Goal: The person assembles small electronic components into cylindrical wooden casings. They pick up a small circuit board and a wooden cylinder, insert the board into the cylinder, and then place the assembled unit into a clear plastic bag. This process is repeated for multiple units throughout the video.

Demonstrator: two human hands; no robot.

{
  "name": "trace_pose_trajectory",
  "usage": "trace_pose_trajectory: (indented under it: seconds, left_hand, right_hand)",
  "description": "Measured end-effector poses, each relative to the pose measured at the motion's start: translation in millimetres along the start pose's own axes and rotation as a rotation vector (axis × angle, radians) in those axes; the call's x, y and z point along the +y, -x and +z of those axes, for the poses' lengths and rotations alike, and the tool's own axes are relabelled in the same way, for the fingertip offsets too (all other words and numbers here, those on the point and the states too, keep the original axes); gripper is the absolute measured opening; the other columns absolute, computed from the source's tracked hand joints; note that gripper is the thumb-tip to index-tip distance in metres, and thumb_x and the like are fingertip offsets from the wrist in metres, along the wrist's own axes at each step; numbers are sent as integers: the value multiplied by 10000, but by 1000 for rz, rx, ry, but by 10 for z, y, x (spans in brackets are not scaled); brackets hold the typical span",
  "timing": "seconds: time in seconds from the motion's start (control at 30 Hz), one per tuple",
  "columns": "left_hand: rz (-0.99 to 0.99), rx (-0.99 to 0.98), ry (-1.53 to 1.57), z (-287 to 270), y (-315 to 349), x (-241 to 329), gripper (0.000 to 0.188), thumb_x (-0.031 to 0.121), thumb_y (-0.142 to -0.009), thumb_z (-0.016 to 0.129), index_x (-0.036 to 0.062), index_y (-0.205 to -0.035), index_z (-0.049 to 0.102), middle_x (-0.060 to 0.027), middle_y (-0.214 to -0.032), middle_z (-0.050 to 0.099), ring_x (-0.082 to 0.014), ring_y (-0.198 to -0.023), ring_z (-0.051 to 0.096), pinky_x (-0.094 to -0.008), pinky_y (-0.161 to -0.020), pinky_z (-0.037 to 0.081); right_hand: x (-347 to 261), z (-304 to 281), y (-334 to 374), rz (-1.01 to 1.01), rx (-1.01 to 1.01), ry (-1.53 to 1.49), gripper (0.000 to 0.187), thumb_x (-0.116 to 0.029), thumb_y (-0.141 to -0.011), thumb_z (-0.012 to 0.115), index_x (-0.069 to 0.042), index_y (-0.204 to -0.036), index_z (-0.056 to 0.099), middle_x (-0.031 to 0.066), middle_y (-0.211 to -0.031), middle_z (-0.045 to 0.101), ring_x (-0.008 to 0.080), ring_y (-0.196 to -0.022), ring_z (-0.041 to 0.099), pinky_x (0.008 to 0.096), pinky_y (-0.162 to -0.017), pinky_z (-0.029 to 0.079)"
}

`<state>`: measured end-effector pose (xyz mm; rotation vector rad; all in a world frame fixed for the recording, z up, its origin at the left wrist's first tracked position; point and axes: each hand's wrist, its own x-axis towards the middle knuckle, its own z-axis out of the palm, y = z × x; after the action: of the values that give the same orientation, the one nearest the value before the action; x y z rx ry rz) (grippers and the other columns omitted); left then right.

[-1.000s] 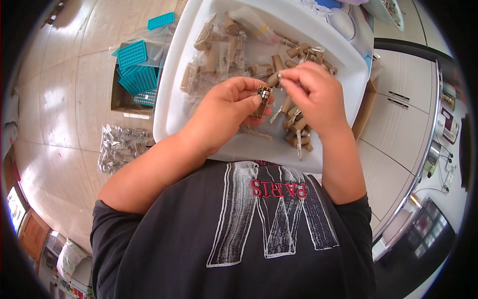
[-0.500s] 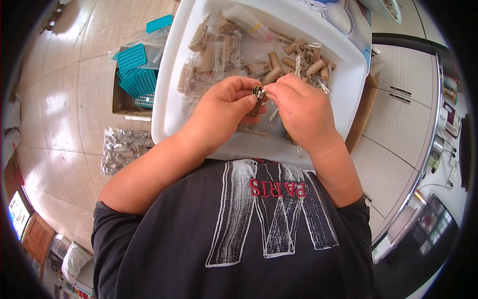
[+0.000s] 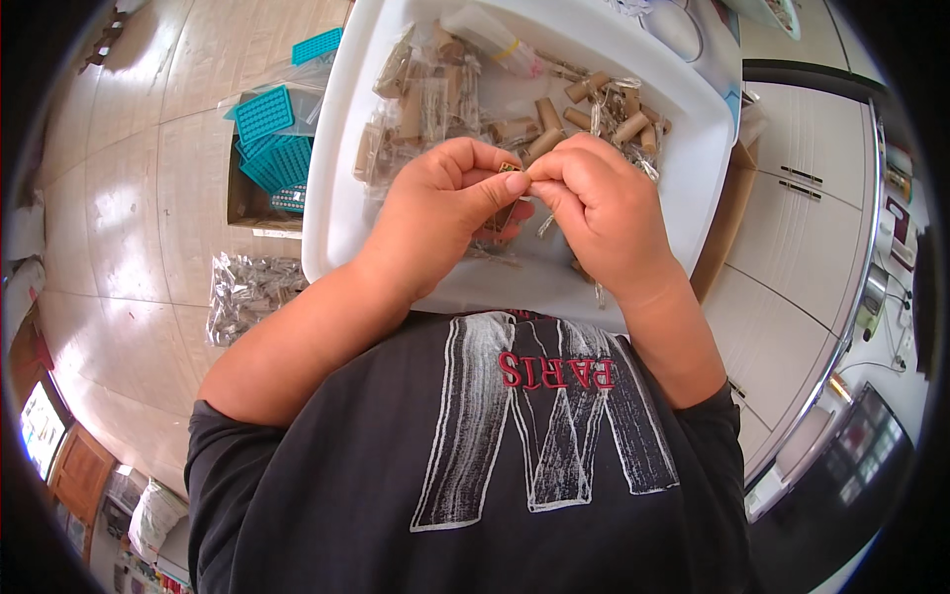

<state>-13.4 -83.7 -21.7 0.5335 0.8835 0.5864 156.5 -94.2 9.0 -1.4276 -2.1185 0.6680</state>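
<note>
1. White tub [image 3: 465, 289] sat beneath both hands.
2. Left hand [image 3: 435, 198] gripped a small brown case [image 3: 498, 217] above it, half covered.
3. Right hand [image 3: 604, 203] pinched beside the case's top; contents unclear.
4. Brown tubes [image 3: 629, 127] lay beyond; leftward, teal trays [image 3: 263, 112] crowded a carton [image 3: 240, 209].

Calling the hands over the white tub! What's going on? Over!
Left hand: gripping small brown piece. Right hand: pinched closed beside it, any contents hidden. Left thumb covers part of the piece. Brown tubes in tub below.
</note>
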Motion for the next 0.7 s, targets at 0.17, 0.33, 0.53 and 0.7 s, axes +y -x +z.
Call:
trace_pose_trajectory:
  seconds: [0.17,0.33,0.53,0.7]
  left_hand:
    - [44,6,-99,-6,-9,-8,170,129,-892,562,1,-1005,555,-53,-875,638,-99,-744,595,-217,-646,471]
    - [65,31,-108,11,2,8,170,109,-879,578,-32,-963,535,-68,-804,639,-92,-662,582,-196,-595,451]
    - [65,18,-129,17,-8,-6,172,110,-894,552,-46,-962,530,-82,-815,633,-107,-682,590,-212,-616,476]
    - [40,92,-175,101,25,40,167,116,-922,495,-40,-975,522,-88,-839,619,-124,-707,587,-234,-631,493]
  right_hand:
    - [21,60,27,31,24,-54,47,-49,-760,602,-65,-801,584,88,-788,571,299,-693,576,363,-586,465]
    - [17,140,49,90,45,-147,39,-50,-776,590,-43,-814,590,99,-790,570,303,-706,571,364,-606,458]
    - [71,178,108,201,23,-368,64,-55,-814,572,-18,-855,604,99,-781,597,247,-696,583,328,-608,454]
    - [60,150,171,495,-61,-772,137,-87,-857,567,13,-939,611,39,-780,615,110,-645,540,250,-604,438]
